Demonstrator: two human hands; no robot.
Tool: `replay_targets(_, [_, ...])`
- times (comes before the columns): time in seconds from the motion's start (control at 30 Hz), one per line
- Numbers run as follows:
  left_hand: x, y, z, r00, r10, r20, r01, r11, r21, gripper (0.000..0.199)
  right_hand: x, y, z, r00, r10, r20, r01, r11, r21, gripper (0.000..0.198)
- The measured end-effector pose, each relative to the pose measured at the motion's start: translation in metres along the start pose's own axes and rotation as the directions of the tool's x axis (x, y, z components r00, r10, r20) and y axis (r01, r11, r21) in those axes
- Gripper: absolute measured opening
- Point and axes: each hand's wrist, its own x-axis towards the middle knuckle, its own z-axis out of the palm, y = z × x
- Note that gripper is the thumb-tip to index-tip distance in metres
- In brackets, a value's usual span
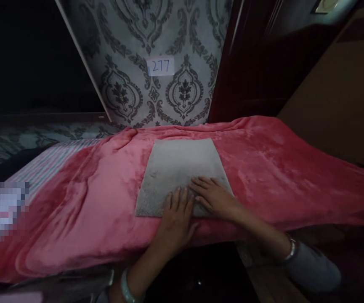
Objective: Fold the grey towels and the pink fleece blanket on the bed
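A grey, soft-looking rectangular cloth (182,160) lies flat on a pink plush blanket (106,189). My left hand (177,219) rests palm down on the cloth's near edge, fingers stretched toward the far side and thumb out to the right. Near the cloth's right front part, my right hand (215,195) lies flat with its fingers pointing left, close to the left fingertips. Neither hand grips anything. Under the palms the cloth's surface is hidden.
Behind the blanket rises a patterned wall with a paper label (160,66) reading 277. A large dark screen (36,63) stands at the left, a dark red panel (251,63) at the right. Striped fabric (58,153) shows beyond the blanket's left edge.
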Motion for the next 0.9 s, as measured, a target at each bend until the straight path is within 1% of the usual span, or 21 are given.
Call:
replay_targets(0.07, [-0.001,0.0,-0.002,1.0,-0.001,-0.007,0.001,1.0,-0.02,0.073,0.016,0.0,-0.01,0.998,-0.051,-0.023,0.051,0.999,0.002,0.05])
replay_targets(0.13, [-0.001,0.001,-0.003,1.0,-0.008,-0.008,0.008,0.999,-0.036,0.073,0.036,0.002,-0.014,0.992,-0.124,-0.009,0.124,0.992,-0.004,0.05])
replay_targets(0.23, [-0.002,-0.001,-0.002,1.0,0.002,0.0,-0.002,0.999,-0.053,0.068,0.065,0.017,-0.01,0.974,-0.217,0.066,0.217,0.976,0.003,0.053])
replay_targets(0.3, [-0.003,-0.002,-0.003,1.0,0.011,0.004,-0.01,0.998,-0.061,0.066,0.081,0.032,-0.007,0.969,-0.237,0.073,0.237,0.972,0.003,0.056])
replay_targets(0.37, [-0.004,-0.003,-0.003,1.0,0.016,-0.003,-0.016,0.998,-0.058,0.066,0.097,0.049,-0.006,0.976,-0.211,0.055,0.212,0.977,-0.015,0.058])
replay_targets(0.47, [-0.005,-0.006,0.0,0.999,0.033,-0.04,-0.033,0.999,-0.013,0.069,0.122,0.071,-0.007,0.989,-0.137,0.045,0.14,0.989,-0.048,0.059])
replay_targets(0.67, [-0.005,-0.012,0.024,0.982,0.119,-0.146,-0.101,0.987,0.127,0.076,0.168,0.103,-0.012,0.998,-0.01,0.059,0.012,0.999,-0.038,0.059])
replay_targets(0.73, [-0.005,-0.015,0.033,0.976,0.132,-0.173,-0.106,0.982,0.154,0.081,0.176,0.11,-0.012,0.998,0.038,0.056,-0.037,0.999,-0.026,0.059])
replay_targets(0.8, [-0.006,-0.018,0.04,0.974,0.142,-0.175,-0.111,0.978,0.175,0.084,0.181,0.114,-0.01,0.996,0.069,0.047,-0.068,0.997,-0.02,0.059])
replay_targets(0.9, [-0.007,-0.019,0.043,0.977,0.138,-0.164,-0.109,0.978,0.177,0.084,0.183,0.116,-0.008,0.996,0.084,0.027,-0.084,0.996,-0.03,0.059])
